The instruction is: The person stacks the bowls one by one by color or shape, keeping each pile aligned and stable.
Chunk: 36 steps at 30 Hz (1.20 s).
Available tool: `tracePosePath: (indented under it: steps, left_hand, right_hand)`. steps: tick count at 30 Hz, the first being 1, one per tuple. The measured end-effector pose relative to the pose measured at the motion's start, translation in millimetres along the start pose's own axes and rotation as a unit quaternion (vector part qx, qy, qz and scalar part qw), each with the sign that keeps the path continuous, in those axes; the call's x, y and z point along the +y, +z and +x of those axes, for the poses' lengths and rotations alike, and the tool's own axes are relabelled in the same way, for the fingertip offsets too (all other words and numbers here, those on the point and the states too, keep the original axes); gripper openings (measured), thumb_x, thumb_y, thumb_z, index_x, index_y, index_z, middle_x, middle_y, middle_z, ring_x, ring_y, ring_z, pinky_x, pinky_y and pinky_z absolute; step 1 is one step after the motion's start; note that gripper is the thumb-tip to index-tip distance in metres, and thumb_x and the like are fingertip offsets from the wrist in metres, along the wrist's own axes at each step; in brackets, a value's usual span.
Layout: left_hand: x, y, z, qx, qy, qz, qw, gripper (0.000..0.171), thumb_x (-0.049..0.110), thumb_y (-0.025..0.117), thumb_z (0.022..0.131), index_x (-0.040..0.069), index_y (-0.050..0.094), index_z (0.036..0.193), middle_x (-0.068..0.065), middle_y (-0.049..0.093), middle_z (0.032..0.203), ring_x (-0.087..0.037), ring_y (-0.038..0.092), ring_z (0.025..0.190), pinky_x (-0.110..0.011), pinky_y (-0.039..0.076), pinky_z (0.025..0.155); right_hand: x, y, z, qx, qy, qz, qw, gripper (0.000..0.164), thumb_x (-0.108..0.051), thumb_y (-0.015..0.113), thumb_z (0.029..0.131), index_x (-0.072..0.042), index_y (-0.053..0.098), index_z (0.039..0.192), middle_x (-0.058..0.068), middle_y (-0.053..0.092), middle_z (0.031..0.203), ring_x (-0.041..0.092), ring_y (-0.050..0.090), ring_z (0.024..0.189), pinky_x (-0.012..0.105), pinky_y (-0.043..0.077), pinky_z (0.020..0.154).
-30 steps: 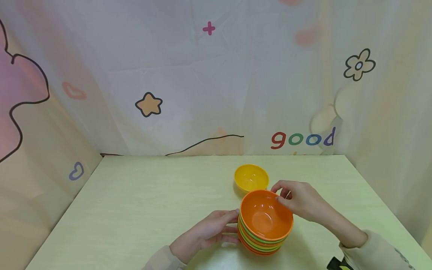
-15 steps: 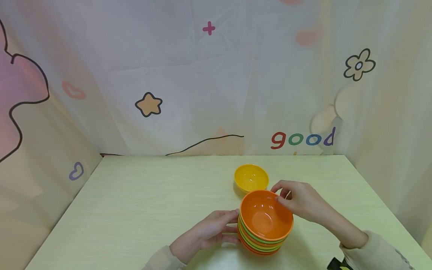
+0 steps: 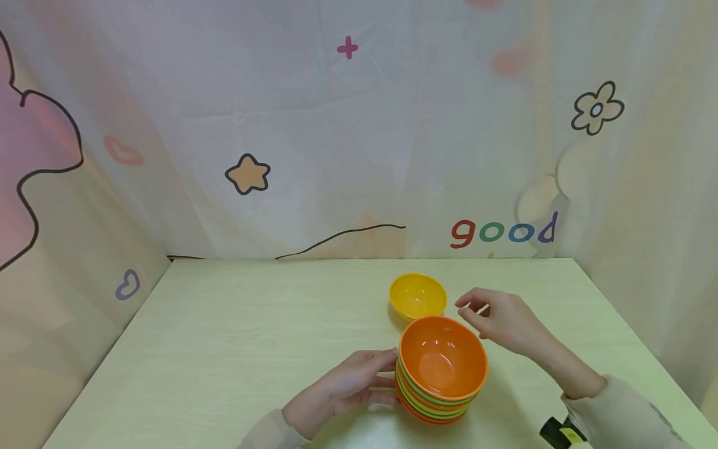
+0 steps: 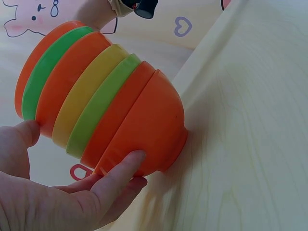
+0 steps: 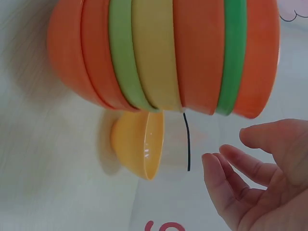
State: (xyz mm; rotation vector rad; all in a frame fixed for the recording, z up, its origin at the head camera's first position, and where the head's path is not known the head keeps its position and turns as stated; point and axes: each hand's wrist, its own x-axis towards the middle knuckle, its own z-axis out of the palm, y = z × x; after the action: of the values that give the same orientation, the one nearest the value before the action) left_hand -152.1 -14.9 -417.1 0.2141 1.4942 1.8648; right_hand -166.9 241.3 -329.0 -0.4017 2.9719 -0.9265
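A stack of nested bowls [image 3: 443, 358] in orange, green and yellow stands upright on the table, an orange bowl topmost. My left hand [image 3: 359, 380] touches its left side. In the left wrist view the thumb rests against the upper bowls, while the extended fingers [image 4: 122, 173] lie along the lowest orange bowl [image 4: 154, 120]. To the right of the stack, my right hand [image 3: 502, 318] hovers apart from the rim with nothing between its loosely bent fingers. The right wrist view shows a gap between this hand [image 5: 260, 178] and the top orange bowl [image 5: 262, 57].
A single yellow bowl [image 3: 417, 296] sits just behind the stack, its front edge close to the stack's rim. The pale wooden table [image 3: 241, 330] extends to both sides. Printed fabric [image 3: 314, 137] encloses the back and sides.
My right hand has let go of the top orange bowl's rim and moved slightly up and to the right. The left hand and the bowls stay in place.
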Motion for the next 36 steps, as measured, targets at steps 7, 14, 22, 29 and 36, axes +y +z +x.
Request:
tracePosePath:
  steps: [7,14,22,29,36]
  left_hand:
    - [-0.5,-0.8,0.5,0.001,0.0,0.001,1.0,0.061,0.041,0.053,0.091,-0.005,0.045,0.13,-0.014,0.055,0.123,-0.021,0.061,0.096,-0.034,0.056,0.077]
    - [-0.2,-0.8,0.3,0.0,-0.001,0.0,1.0,0.061,0.04,0.053,0.092,-0.005,0.045,0.131,-0.014,0.055,0.124,-0.022,0.061,0.097,-0.034,0.056,0.077]
    - [-0.1,-1.2,0.2,0.0,-0.002,0.0,1.0,0.062,0.041,0.053,0.091,-0.005,0.045,0.131,-0.014,0.054,0.126,-0.022,0.061,0.099,-0.034,0.056,0.078]
    - [-1.3,-1.1,0.6,0.005,0.0,-0.002,1.0,0.061,0.04,0.053,0.091,-0.005,0.045,0.131,-0.014,0.055,0.125,-0.022,0.061,0.098,-0.035,0.056,0.077]
    - [-1.8,0.5,0.6,0.017,-0.003,0.003,0.9998,0.059,0.039,0.054,0.091,-0.005,0.046,0.13,-0.013,0.055,0.124,-0.023,0.062,0.098,-0.037,0.056,0.078]
  right_hand:
    - [14.3,1.4,11.1,0.004,0.018,0.004,1.0,0.02,-0.017,0.059,0.089,-0.005,0.063,0.105,0.009,0.063,0.09,0.01,0.061,0.062,0.023,0.054,0.054]
    - [28.5,3.6,22.5,-0.003,0.032,0.004,0.999,0.023,-0.018,0.058,0.09,-0.003,0.062,0.107,0.011,0.064,0.091,0.012,0.062,0.057,0.024,0.054,0.054]
    - [37.3,9.9,33.1,-0.005,0.044,-0.004,0.999,0.025,-0.018,0.057,0.09,-0.001,0.062,0.108,0.014,0.065,0.092,0.015,0.062,0.057,0.024,0.053,0.054]
    - [48.2,20.3,43.5,-0.001,0.059,-0.011,0.998,0.027,-0.017,0.056,0.09,0.001,0.061,0.109,0.017,0.064,0.093,0.02,0.064,0.059,0.026,0.054,0.057]
    - [55.0,32.7,54.8,-0.011,0.103,0.003,0.995,0.03,-0.017,0.057,0.09,0.002,0.059,0.113,0.022,0.062,0.101,0.018,0.064,0.062,0.027,0.056,0.06]
